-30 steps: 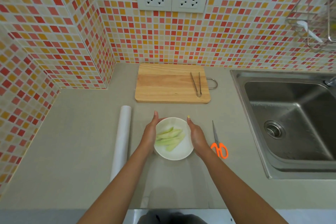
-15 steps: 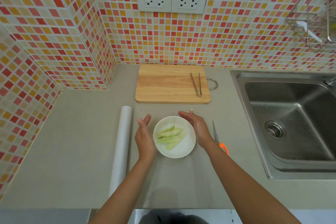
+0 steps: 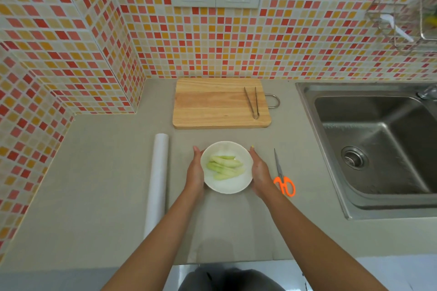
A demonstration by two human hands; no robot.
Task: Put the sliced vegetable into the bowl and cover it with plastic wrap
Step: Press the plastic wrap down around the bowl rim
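A white bowl (image 3: 227, 185) sits on the grey counter (image 3: 94, 184) and holds several pale green vegetable slices (image 3: 224, 166). My left hand (image 3: 195, 171) lies flat against the bowl's left side with its fingers straight. My right hand (image 3: 260, 170) presses the right side the same way. A faint clear sheet of plastic wrap (image 3: 236, 227) shows around the bowl and reaches toward me. I cannot tell whether it lies over the bowl. The white roll of wrap (image 3: 157, 179) lies lengthwise to the left of my left hand.
Orange-handled scissors (image 3: 283, 179) lie just right of my right hand. A wooden cutting board (image 3: 212, 104) with metal tongs (image 3: 251, 101) sits behind the bowl. A steel sink (image 3: 378, 149) fills the right side. Tiled walls close off the back and left.
Half a second ago my hands were off the bowl, the right one near its far rim. Both now press against its sides again. The bowl has stayed put.
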